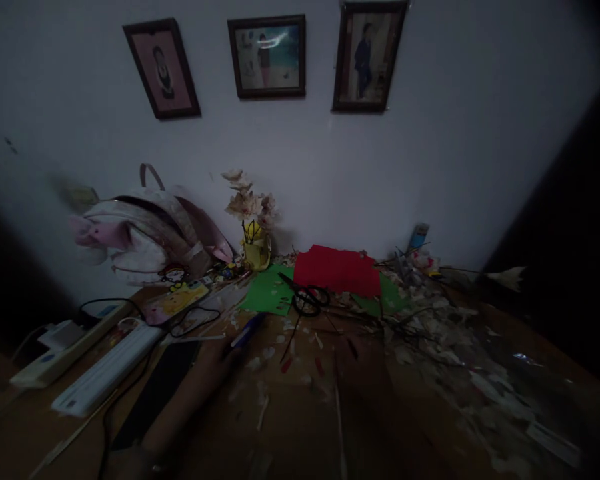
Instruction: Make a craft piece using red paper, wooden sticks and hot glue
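Note:
My left hand (216,357) reaches in from the lower left, its fingers closed around a blue and white pen (249,331) that points away to the right. My right hand (360,360) is dim and blurred over the table, near a thin pale stick (339,420) and a small dark piece (352,348). Whether it grips either one is unclear. Between the hands lie small red scraps (286,365) and thin dark stems. Just beyond, black-handled scissors (310,300) rest partly on green paper (267,291), beside red paper (335,270).
Pale scraps (445,347) cover the table's right side. Left are a power strip (75,350), a long white box (105,371), a dark flat object (157,393) and cables. A backpack (150,233) and a yellow flower pot (256,253) stand against the wall. The scene is dark.

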### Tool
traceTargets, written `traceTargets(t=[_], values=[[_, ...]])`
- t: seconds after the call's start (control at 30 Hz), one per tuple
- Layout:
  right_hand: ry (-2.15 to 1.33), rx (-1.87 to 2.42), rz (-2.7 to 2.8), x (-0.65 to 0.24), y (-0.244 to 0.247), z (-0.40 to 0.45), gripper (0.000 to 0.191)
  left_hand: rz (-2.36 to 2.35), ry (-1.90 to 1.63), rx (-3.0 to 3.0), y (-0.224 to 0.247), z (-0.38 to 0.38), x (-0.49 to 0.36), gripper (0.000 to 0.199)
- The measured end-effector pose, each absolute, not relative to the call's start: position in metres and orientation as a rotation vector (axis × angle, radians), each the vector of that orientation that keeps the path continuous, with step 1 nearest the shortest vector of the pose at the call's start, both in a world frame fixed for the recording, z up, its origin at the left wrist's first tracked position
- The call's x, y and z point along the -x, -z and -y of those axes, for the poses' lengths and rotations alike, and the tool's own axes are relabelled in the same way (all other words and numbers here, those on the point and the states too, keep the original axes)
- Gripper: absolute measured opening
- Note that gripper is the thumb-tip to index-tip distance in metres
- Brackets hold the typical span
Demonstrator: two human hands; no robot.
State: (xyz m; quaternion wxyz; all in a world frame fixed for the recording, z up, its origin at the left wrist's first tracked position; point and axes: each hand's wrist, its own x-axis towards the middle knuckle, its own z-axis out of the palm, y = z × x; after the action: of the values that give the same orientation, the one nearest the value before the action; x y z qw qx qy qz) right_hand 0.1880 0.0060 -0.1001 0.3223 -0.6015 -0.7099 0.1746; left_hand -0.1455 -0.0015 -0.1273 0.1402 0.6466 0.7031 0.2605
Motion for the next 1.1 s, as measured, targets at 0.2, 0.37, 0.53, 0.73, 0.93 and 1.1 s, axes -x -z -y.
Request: traceTargets(t=[0.2,0.37,0.53,0.73,0.93,1.1], values=[[-0.464,1.578,1.85,-0.187,0.1,-0.006,0.026,-2.079,-0.708,-1.764,0.132,0.008,0.154,0.041],[-0.461,1.571,1.845,-0.188,0.099,-0.005,0.026,-2.061,-0.716,-1.84,0.127,0.013,0.148,0.046],[-0.45,1.573,1.842,-0.188,0.098,-0.005,0.027,-2.096,-0.693,-1.77,0.118,0.02,0.138,0.047],[-0.453,1.577,1.836,-0.187,0.098,-0.005,0.026,-2.072,-0.689,-1.758,0.115,0.019,0.141,0.039],[-0.45,1.58,1.829,-0.188,0.098,-0.005,0.025,-2.106,-0.802,-1.663,0.129,0.016,0.151,0.037],[-0.455,1.579,1.832,-0.188,0.1,-0.004,0.026,-2.069,-0.744,-1.721,0.12,0.025,0.139,0.034]])
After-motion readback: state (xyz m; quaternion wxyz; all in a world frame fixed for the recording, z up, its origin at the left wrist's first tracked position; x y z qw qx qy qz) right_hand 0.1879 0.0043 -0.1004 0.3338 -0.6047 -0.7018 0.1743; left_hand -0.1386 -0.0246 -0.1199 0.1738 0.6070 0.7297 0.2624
